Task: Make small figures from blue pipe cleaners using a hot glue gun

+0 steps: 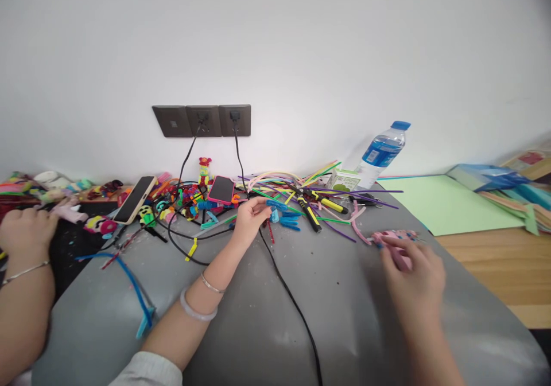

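My left hand [253, 219] is closed, pinching a small blue pipe-cleaner piece [284, 218] with several fuzzy prongs pointing right. It is held over the middle of the grey table [344, 294]. On the right, my right hand [415, 268] is slightly blurred, its fingers curled around a pink patterned object [398, 236]; the hand hides much of it, so its kind is unclear. Between my hands lie yellow-and-black pliers [310, 211] and many loose pipe cleaners [275, 182]. A bent blue pipe cleaner [131, 277] rests left of my left forearm.
Another person's hand [28, 231] is at the far left, near finished pipe-cleaner figures [101, 223]. Two phones, one pink-cased [221, 190], lie along the back. A black cable [293, 300] crosses the table from the wall sockets [202, 121]. A tilted water bottle [382, 153] stands beside green paper [447, 202].
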`<state>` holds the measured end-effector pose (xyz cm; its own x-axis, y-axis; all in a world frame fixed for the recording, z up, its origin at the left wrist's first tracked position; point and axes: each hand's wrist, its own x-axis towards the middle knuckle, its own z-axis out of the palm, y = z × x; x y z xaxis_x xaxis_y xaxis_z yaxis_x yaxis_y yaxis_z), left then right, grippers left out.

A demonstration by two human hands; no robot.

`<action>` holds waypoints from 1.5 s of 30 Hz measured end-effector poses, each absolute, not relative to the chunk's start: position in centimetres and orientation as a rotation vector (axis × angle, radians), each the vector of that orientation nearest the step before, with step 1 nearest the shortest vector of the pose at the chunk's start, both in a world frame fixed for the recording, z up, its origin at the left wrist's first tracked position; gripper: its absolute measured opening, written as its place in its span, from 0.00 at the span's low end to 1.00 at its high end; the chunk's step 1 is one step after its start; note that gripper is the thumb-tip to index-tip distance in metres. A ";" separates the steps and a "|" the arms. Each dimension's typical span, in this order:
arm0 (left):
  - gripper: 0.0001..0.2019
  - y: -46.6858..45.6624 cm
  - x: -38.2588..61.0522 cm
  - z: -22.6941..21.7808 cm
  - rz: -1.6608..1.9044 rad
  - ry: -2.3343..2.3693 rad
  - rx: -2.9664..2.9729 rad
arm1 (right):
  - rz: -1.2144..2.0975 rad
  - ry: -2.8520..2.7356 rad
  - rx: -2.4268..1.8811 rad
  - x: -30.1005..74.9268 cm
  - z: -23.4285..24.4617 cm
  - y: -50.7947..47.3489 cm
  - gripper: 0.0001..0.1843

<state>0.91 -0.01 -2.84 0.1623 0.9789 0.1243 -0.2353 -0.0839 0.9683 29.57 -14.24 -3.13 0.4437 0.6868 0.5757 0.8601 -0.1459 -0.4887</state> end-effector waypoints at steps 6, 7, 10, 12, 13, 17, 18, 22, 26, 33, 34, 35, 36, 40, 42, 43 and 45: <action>0.16 -0.1 1.1 -2.9 1.137 0.857 1.295 | 0.191 -1.882 -1.519 22.6 -2.0 -8.9 0.08; 0.16 0.0 1.0 -2.9 1.122 0.859 1.305 | 0.194 -1.928 -1.533 21.8 -1.9 -8.0 0.08; 0.15 0.1 0.8 -2.8 1.118 0.865 1.314 | 0.167 -2.026 -1.630 20.5 -1.9 -5.9 0.06; 0.15 0.1 0.8 -2.7 1.132 0.869 1.309 | 0.165 -2.063 -1.698 20.2 -1.9 -5.2 0.07; 0.15 0.1 0.8 -2.7 1.134 0.868 1.308 | 0.171 -2.075 -1.726 20.2 -1.9 -5.0 0.07; 0.14 -0.1 0.9 -2.6 1.115 0.855 1.320 | 0.172 -2.119 -1.791 20.4 -1.9 -4.9 0.08; 0.14 -0.2 1.0 -2.6 1.115 0.852 1.321 | 0.154 -2.131 -1.808 20.5 -1.9 -4.9 0.08; 0.14 -0.2 1.2 -2.6 1.125 0.839 1.307 | 0.057 -2.199 -1.865 20.4 -1.9 -4.8 0.09; 0.15 -0.2 1.1 -2.6 1.106 0.838 1.304 | 0.031 -2.263 -1.850 20.3 -1.7 -4.6 0.09; 0.14 -0.3 1.1 -2.4 1.094 0.834 1.313 | 0.059 -2.345 -1.787 20.6 -1.4 -4.6 0.09; 0.14 -0.3 1.1 -2.4 1.092 0.832 1.318 | 0.034 -2.365 -1.790 20.5 -1.4 -4.6 0.10; 0.14 -0.3 1.1 -2.4 1.092 0.831 1.320 | 0.010 -2.388 -1.792 20.4 -1.4 -4.6 0.10; 0.14 -0.3 1.1 -2.5 1.093 0.832 1.319 | -0.004 -2.409 -1.795 20.4 -1.4 -4.6 0.10; 0.15 -0.2 1.0 -2.5 1.100 0.844 1.296 | 0.068 -2.396 -1.812 20.7 -1.3 -4.6 0.10; 0.15 -0.2 0.9 -2.6 1.103 0.849 1.289 | 0.168 -2.298 -1.832 21.6 -1.1 -4.7 0.10; 0.15 -0.2 0.9 -2.6 1.103 0.851 1.287 | 0.229 -2.220 -1.843 22.2 -1.0 -4.7 0.10; 0.15 -0.3 0.9 -2.6 1.097 0.856 1.287 | 0.386 -2.031 -1.846 23.4 -0.5 -4.9 0.09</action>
<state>0.92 -0.29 -2.65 0.2893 0.9530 0.0904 -0.1442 -0.0500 0.9883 23.43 -4.89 -0.50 -0.0748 0.9935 0.0856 0.8929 0.1050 -0.4379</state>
